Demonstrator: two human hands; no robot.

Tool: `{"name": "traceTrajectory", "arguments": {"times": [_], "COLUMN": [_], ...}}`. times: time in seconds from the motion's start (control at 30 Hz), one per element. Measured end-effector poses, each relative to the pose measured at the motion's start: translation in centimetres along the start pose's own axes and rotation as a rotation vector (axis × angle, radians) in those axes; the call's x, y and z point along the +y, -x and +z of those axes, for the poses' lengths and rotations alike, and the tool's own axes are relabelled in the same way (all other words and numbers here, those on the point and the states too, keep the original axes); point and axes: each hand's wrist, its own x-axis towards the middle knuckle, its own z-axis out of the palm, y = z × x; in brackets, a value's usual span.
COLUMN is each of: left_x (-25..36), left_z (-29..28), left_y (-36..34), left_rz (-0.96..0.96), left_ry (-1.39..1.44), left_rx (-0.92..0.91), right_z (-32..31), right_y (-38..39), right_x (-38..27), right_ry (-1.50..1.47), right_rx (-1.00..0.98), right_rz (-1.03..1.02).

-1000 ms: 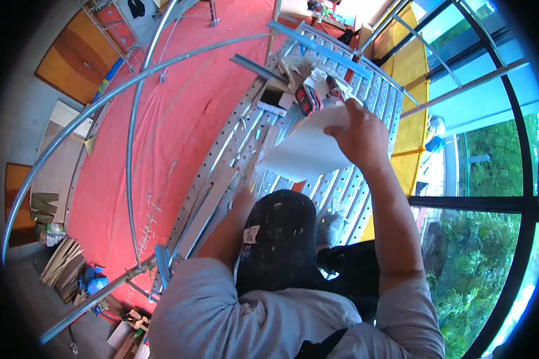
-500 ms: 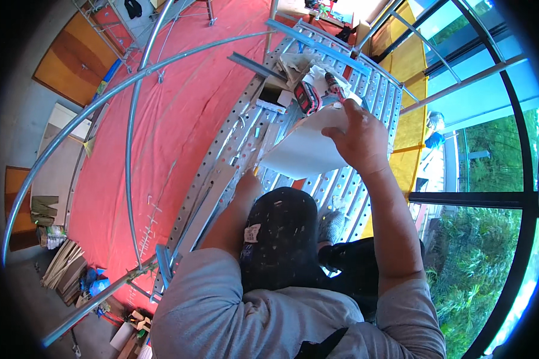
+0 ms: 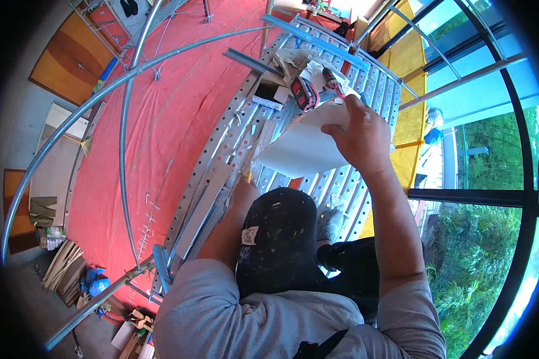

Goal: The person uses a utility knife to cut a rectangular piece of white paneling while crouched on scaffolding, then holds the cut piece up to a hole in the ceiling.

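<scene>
A white board (image 3: 305, 146), flat and roughly cut, is tilted in front of my knees above the metal platform. My right hand (image 3: 365, 139) grips its far right side, the thumb against the white face and the fingers over the edge. Low by the board's left corner, beside my knee, my left hand (image 3: 244, 192) is closed around a thin yellow thing (image 3: 248, 176); I cannot make out its kind. Just beyond the board lie a red-and-black battery (image 3: 304, 94) and a cordless drill (image 3: 333, 82).
Beneath me is a perforated metal scaffold platform (image 3: 188, 233). A small open box (image 3: 268, 96) and a metal channel (image 3: 248, 61) lie near its left edge. Curved-looking scaffold tubes (image 3: 126, 119) run at left, above red sheeting (image 3: 156, 125). Glazing with black frames (image 3: 467, 196) stands at right.
The view has shifted slightly. My left hand and the thin yellow thing have moved a little lower and left beside the board's corner; my right hand keeps its grip.
</scene>
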Motion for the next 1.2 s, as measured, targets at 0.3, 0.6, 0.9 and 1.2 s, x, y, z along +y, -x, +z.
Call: {"name": "traceTrajectory", "arguments": {"times": [0.3, 0.6, 0.9, 1.2], "left_x": [-3.4, 5.6, -9.1, 7.0], "left_z": [-2.3, -8.6, -4.5, -8.7], "left_y": [-2.9, 1.7, 0.1, 3.3], "left_rz": [0.083, 0.186, 0.074, 0.279], "left_ry": [-0.159, 0.084, -0.022, 0.072], "left_rx": [-0.115, 0.06, -0.198, 0.059], "right_z": [0.4, 0.2, 0.2, 0.1], "right_y": [0.0, 0.0, 0.4, 0.9], "right_x": [-1.4, -0.6, -3.1, -0.5], "right_ry": [-0.045, 0.016, -0.082, 0.016], "right_rx": [0.018, 0.004, 0.033, 0.02], "right_rz": [-0.041, -0.009, -0.093, -0.041]}}
